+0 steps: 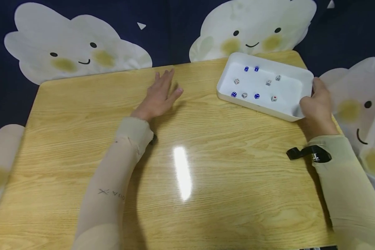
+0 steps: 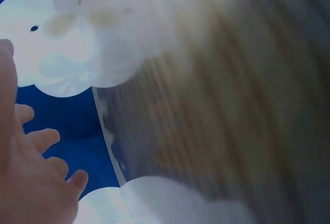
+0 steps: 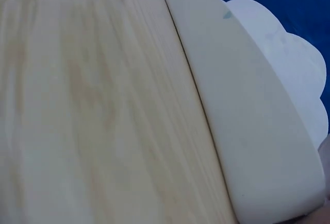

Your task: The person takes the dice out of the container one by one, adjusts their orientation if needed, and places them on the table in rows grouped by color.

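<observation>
A white rectangular tray (image 1: 295, 88) sits at the far right of the table, holding several blue and white dice. Among them are a blue die (image 1: 257, 96) near the front wall and a white die (image 1: 236, 81) at the left. My right hand (image 1: 320, 106) grips the tray's right end, thumb over the rim. The tray's outer side (image 3: 242, 105) fills much of the right wrist view. Over the back middle of the table, my left hand (image 1: 160, 95) has its fingers spread and holds nothing. The left wrist view shows this hand (image 2: 36, 183) with loosely bent fingers.
The wooden table (image 1: 225, 166) has a bright glare strip near its middle. A dark blue cloth (image 1: 172, 31) with smiling white clouds hangs behind the table and along its sides. A black wrist camera (image 1: 312, 153) is strapped on the right sleeve.
</observation>
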A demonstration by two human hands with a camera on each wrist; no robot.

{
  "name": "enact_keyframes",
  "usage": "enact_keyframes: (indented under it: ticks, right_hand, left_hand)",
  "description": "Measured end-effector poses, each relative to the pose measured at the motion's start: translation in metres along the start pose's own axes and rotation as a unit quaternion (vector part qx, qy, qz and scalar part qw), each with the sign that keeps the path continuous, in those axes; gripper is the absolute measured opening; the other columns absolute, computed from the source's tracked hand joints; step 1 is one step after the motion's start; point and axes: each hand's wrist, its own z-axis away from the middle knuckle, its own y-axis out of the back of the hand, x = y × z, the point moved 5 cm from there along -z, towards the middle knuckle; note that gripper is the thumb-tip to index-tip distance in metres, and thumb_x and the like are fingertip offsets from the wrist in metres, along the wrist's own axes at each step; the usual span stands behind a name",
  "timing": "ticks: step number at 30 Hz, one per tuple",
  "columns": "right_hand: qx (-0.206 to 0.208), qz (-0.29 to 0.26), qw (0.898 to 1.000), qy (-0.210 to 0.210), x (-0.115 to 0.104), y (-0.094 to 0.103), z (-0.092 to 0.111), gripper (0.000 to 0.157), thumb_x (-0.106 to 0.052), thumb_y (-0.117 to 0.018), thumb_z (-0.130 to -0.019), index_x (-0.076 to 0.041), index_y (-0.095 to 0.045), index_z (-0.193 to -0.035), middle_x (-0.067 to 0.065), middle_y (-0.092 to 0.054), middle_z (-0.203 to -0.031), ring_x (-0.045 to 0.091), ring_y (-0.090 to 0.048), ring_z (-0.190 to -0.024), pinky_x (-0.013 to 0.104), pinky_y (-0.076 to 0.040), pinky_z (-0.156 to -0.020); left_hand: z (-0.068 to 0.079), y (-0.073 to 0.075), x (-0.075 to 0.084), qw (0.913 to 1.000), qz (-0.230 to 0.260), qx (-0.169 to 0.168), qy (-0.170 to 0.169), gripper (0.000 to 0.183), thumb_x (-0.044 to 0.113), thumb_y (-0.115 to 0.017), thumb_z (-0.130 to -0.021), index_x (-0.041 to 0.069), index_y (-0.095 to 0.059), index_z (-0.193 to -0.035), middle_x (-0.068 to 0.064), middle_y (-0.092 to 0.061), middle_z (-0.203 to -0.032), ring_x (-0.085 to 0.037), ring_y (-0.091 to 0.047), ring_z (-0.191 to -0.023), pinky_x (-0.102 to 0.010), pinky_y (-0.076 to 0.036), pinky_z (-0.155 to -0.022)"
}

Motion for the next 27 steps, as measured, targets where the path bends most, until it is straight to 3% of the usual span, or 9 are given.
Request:
enact_keyframes:
  ticks: [4,11,15,21,27]
  right_hand:
    - [-0.016,-0.003,1.000,0.016,-0.006,-0.008,0.002,0.091,0.011,-0.030,-0.086,-0.017,0.001,-0.166,0.001,-0.001,-0.175,0.014,-0.002,-0.161,0.034,-0.007,-0.133]
    - [-0.046,-0.010,0.998,0.028,-0.017,-0.025,0.005,0.089,0.010,-0.028,-0.088,-0.018,0.004,-0.166,0.000,0.001,-0.175,0.015,-0.002,-0.161,0.036,-0.009,-0.133]
    - [-0.059,-0.020,0.998,0.031,-0.024,-0.034,0.005,0.089,0.010,-0.028,-0.088,-0.020,0.004,-0.166,-0.001,0.002,-0.175,0.014,-0.002,-0.162,0.037,-0.009,-0.133]
    - [-0.076,-0.032,0.996,0.039,-0.036,-0.047,0.005,0.090,0.011,-0.027,-0.088,-0.020,0.003,-0.167,0.000,0.002,-0.176,0.014,-0.001,-0.162,0.036,-0.009,-0.133]
    - [-0.081,-0.028,0.995,0.053,-0.048,-0.058,0.008,0.088,0.010,-0.027,-0.088,-0.019,0.001,-0.167,0.000,0.000,-0.176,0.014,-0.002,-0.162,0.036,-0.008,-0.134]
  left_hand:
    - [-0.001,-0.003,0.002,0.9997,-0.013,-0.019,0.005,0.084,0.071,-0.026,-0.103,0.027,0.006,-0.167,-0.007,0.006,-0.176,-0.033,0.017,-0.162,-0.069,-0.006,-0.128]
    - [-0.008,-0.009,0.009,0.9951,0.092,-0.027,0.026,0.093,0.071,-0.032,-0.102,0.019,0.011,-0.166,-0.005,0.011,-0.176,-0.024,0.019,-0.162,-0.044,0.003,-0.134]
    - [-0.014,-0.018,0.019,0.9884,0.138,-0.043,0.048,0.097,0.074,-0.033,-0.100,0.021,0.014,-0.166,-0.002,0.013,-0.176,-0.016,0.017,-0.162,-0.040,0.003,-0.135]
    - [-0.024,-0.028,0.034,0.9878,0.138,-0.052,0.050,0.098,0.072,-0.037,-0.100,0.022,0.015,-0.165,0.002,0.010,-0.176,-0.014,0.009,-0.164,-0.035,-0.001,-0.135]
    - [-0.028,-0.031,0.041,0.9932,0.107,-0.042,0.019,0.095,0.044,-0.052,-0.105,0.010,0.013,-0.165,-0.006,0.007,-0.176,-0.020,0.002,-0.165,-0.033,-0.006,-0.135]
